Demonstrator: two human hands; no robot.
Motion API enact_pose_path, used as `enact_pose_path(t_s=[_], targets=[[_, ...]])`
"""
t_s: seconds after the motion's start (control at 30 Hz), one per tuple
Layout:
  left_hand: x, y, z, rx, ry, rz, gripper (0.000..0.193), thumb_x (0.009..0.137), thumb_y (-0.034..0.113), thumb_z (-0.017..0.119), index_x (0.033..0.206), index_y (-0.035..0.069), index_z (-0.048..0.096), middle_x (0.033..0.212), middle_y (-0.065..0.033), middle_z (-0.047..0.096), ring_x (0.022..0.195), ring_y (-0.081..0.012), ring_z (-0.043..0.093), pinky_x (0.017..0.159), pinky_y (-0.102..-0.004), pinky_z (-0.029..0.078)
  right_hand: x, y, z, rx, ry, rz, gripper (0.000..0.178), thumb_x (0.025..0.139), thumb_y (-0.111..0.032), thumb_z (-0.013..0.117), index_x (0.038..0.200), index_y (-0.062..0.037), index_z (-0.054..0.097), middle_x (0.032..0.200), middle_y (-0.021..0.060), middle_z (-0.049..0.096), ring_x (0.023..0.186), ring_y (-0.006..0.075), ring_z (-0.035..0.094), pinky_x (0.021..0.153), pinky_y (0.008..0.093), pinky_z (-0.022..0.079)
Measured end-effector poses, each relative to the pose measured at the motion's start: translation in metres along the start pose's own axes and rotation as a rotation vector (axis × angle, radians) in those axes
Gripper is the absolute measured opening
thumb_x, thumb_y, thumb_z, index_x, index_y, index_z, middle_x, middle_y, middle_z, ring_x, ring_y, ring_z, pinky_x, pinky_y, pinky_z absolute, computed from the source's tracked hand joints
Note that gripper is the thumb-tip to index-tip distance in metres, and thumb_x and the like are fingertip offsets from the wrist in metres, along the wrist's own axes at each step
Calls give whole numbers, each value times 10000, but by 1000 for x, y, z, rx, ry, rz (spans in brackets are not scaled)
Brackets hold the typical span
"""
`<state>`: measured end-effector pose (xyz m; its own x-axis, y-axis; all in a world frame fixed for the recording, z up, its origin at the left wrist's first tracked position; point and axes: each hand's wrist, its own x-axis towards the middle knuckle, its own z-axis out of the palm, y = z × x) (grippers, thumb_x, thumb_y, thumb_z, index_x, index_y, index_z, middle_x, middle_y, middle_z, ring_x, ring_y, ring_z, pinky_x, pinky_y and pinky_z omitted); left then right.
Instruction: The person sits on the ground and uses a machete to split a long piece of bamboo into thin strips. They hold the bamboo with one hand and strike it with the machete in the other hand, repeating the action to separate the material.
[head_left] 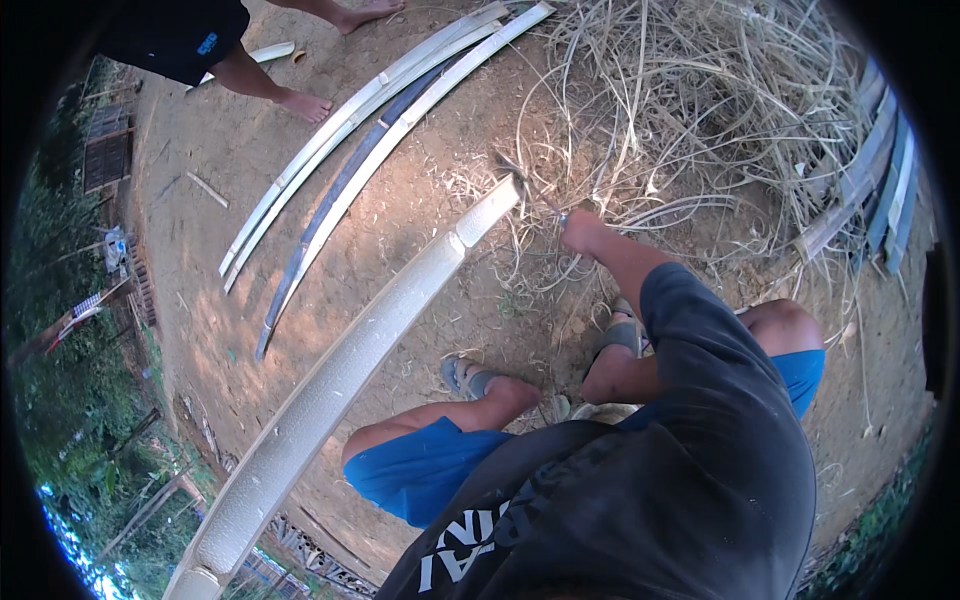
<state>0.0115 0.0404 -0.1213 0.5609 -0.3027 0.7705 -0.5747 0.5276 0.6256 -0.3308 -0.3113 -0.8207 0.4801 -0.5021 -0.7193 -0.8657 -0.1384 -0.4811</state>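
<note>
My right hand (583, 232) is closed round the handle of a long, thin-bladed knife (541, 194). The blade reaches up and left, beside the far end of a long split bamboo piece (330, 385). Whether the blade touches that end I cannot tell. Pale inside faces up on this bamboo, and cross ridges mark its nodes. It slants from the lower left edge toward the middle, past my left knee. My left hand does not show.
Several split bamboo lengths (345, 180) lie on the dirt at the upper left, near another person's bare foot (305, 105). A tangled heap of thin bamboo shavings (700, 100) spreads at the upper right. Beside it rest dark bamboo slats (890, 190). My sandalled feet (470, 378) are below.
</note>
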Motion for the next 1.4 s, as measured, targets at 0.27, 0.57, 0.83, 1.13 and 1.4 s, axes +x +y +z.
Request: enact_pose_path(t_s=[0.27, 0.57, 0.83, 1.13, 1.4], targets=[[-4, 21, -15, -56, -4, 5, 344, 922, 277, 400, 1132, 13, 465, 874, -135, 487, 781, -250, 503, 712, -419, 452, -26, -51, 53, 286, 329, -89, 285, 781, -188, 568, 940, 31, 659, 949, 245, 660, 886, 398, 650, 816, 454, 518], [-13, 45, -32, -52, -10, 14, 351, 914, 278, 398, 1115, -5, 450, 886, -141, 467, 794, -254, 488, 725, -423, 439, -216, -199, -31, 103, -36, -667, 240, 782, -152, 588, 988, -31, 609, 924, 199, 665, 915, 367, 647, 818, 478, 510], [-17, 59, -43, -91, -13, 37, 358, 907, 278, 397, 1099, -21, 437, 897, -147, 448, 805, -256, 474, 736, -427, 426, -40, -15, 24, -260, 87, -158, 280, 824, -242, 568, 872, 3, 694, 972, 224, 669, 871, 353, 665, 796, 422, 532], [-18, 72, -63, -116, -1, 50, 368, 899, 279, 395, 1082, -39, 422, 909, -153, 428, 818, -259, 458, 749, -432, 413, -87, -26, 52, 100, 152, 129, 342, 825, -168, 558, 1087, 46, 607, 1070, 249, 652, 991, 365, 653, 849, 439, 528], [-17, 76, -81, -190, -39, 53, 378, 892, 280, 394, 1066, -55, 409, 920, -159, 409, 829, -262, 444, 761, -436, 401, -135, -39, 86, 1, 115, 153, 564, 871, -118, 570, 1397, -56, 378, 1394, 201, 451, 1236, 383, 506, 992, 438, 455]])
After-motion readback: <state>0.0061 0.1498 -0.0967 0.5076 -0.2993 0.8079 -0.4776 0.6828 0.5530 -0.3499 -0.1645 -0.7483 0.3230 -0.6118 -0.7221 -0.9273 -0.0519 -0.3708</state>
